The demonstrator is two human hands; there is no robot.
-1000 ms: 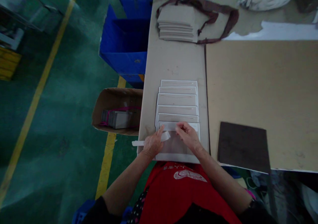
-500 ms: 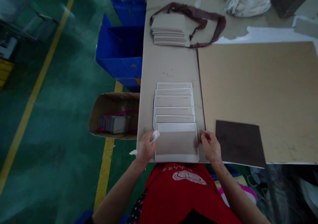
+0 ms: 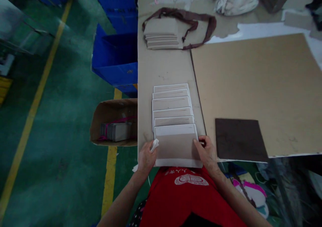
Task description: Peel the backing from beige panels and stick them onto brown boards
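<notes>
A row of overlapping grey boards with white borders (image 3: 172, 109) lies on the table, fanned away from me. The nearest board (image 3: 176, 145) sits at the table's front edge. My left hand (image 3: 146, 156) is closed on a crumpled white paper strip (image 3: 154, 145) and rests at that board's left edge. My right hand (image 3: 206, 150) has its fingers curled over the board's right edge, gripping it.
A dark brown square sheet (image 3: 240, 139) lies on a big tan cardboard sheet (image 3: 251, 89) to the right. A stack of grey boards (image 3: 162, 34) with a brown strap (image 3: 198, 20) is farther back. Left of the table stand a cardboard box (image 3: 113, 123) and blue crates (image 3: 115, 55).
Both hands left the tape strip on top of the nearest board and moved apart to its left and right edges. The peeled white strip is now bunched in my left hand.
</notes>
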